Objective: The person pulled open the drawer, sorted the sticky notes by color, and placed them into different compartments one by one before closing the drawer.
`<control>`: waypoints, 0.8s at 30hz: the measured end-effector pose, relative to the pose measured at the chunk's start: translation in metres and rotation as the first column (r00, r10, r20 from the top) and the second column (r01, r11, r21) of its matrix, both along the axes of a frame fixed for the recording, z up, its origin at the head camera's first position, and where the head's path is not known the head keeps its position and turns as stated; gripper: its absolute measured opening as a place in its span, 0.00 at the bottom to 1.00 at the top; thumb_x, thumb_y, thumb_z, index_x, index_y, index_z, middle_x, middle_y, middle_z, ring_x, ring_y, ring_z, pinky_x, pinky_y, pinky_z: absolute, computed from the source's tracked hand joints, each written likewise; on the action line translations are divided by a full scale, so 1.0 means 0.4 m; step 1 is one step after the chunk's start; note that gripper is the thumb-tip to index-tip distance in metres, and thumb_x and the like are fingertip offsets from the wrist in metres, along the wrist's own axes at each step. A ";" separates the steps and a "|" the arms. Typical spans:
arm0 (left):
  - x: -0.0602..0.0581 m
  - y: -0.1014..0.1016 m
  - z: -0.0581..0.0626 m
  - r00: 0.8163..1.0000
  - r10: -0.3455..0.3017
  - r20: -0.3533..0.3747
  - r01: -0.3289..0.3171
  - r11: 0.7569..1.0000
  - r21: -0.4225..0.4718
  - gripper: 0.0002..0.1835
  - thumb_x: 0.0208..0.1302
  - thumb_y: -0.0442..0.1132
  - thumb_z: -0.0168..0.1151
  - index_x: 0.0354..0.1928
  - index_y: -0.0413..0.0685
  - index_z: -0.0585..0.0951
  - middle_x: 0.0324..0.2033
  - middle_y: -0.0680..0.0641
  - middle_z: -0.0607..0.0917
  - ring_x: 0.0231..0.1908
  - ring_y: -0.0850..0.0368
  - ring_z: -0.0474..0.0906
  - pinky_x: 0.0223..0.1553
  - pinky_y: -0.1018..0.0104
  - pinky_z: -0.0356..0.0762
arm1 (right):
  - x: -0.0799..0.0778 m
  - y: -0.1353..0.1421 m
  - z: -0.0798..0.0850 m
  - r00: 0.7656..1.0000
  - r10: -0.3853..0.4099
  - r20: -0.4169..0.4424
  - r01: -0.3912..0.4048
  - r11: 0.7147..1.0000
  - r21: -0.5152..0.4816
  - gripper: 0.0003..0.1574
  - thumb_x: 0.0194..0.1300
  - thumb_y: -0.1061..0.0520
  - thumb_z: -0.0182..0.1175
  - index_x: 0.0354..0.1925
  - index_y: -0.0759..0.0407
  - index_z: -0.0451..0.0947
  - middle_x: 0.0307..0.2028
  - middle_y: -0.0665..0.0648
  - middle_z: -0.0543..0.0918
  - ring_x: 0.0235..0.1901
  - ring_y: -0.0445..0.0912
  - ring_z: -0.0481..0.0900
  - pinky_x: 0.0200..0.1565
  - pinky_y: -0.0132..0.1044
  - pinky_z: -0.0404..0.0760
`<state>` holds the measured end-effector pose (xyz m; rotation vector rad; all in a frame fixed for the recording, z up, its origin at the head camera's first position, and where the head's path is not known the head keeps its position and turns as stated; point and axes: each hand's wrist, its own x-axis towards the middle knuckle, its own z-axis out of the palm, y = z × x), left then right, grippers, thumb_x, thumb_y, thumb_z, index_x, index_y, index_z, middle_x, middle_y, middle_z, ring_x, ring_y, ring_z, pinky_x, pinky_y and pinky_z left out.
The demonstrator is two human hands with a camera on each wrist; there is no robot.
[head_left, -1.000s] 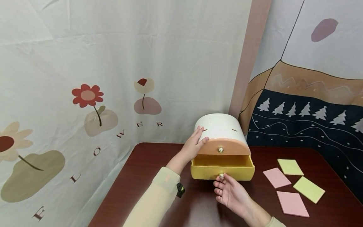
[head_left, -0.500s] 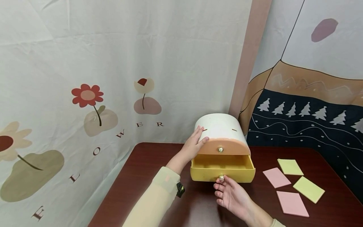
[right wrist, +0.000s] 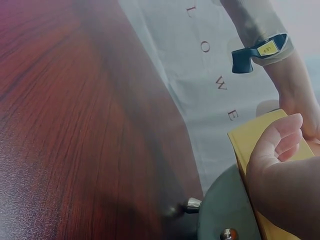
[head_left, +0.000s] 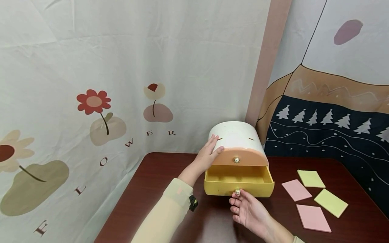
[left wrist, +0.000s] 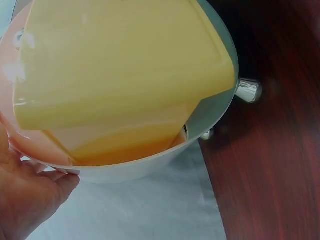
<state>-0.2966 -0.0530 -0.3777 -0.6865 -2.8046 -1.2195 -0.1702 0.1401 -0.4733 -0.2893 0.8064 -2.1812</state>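
A small two-drawer storage box [head_left: 234, 133] with a rounded white top stands near the back of the table. Its peach upper drawer [head_left: 252, 157] is closed, with a metallic knob on the front. The yellow lower drawer [head_left: 209, 187] is pulled out and its visible inside is bare. With thumb and fingers, my right hand [head_left: 253, 216] pinches the lower drawer's knob [head_left: 237, 192]. My left hand [head_left: 206, 157] rests with extended fingers against the box's left side. In the left wrist view, that hand [left wrist: 32, 197] touches the rim beside the yellow drawer [left wrist: 125, 65].
Right of the box lie two pink sticky-note pads [head_left: 296, 190] and two yellow ones [head_left: 331, 203] on the dark red table [head_left: 170, 175]. Behind hangs a flower-printed cloth [head_left: 194, 67]. Metal feet [left wrist: 249, 91] show under the box.
The yellow lower drawer has slid a little farther out toward me, my right hand moving with its knob. My left hand has stayed against the box.
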 end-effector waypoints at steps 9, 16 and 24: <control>-0.001 0.000 0.000 1.000 0.001 -0.002 -0.001 1.000 0.007 0.38 0.69 0.64 0.42 0.74 0.56 0.51 0.75 0.51 0.46 0.73 0.52 0.44 0.71 0.49 0.47 | 0.005 -0.001 -0.003 1.000 0.018 -0.007 -0.018 1.000 -0.020 0.26 0.77 0.40 0.23 0.40 0.45 0.67 0.37 0.43 0.76 0.35 0.37 0.72 0.37 0.30 0.72; -0.002 0.000 -0.001 1.000 0.007 -0.006 -0.007 1.000 0.004 0.38 0.69 0.64 0.42 0.74 0.56 0.52 0.75 0.51 0.46 0.73 0.53 0.44 0.71 0.50 0.47 | 0.005 0.001 -0.007 0.999 0.031 -0.030 -0.031 0.999 -0.011 0.27 0.76 0.39 0.23 0.43 0.45 0.69 0.38 0.43 0.76 0.35 0.37 0.73 0.37 0.30 0.73; 0.001 0.001 0.001 1.000 0.004 -0.012 -0.004 1.000 0.000 0.38 0.69 0.63 0.42 0.74 0.55 0.52 0.75 0.50 0.47 0.73 0.52 0.44 0.71 0.49 0.48 | 0.008 0.023 -0.017 0.998 0.049 -0.044 -0.047 0.998 0.043 0.30 0.76 0.37 0.25 0.51 0.47 0.69 0.41 0.45 0.76 0.36 0.38 0.73 0.39 0.31 0.74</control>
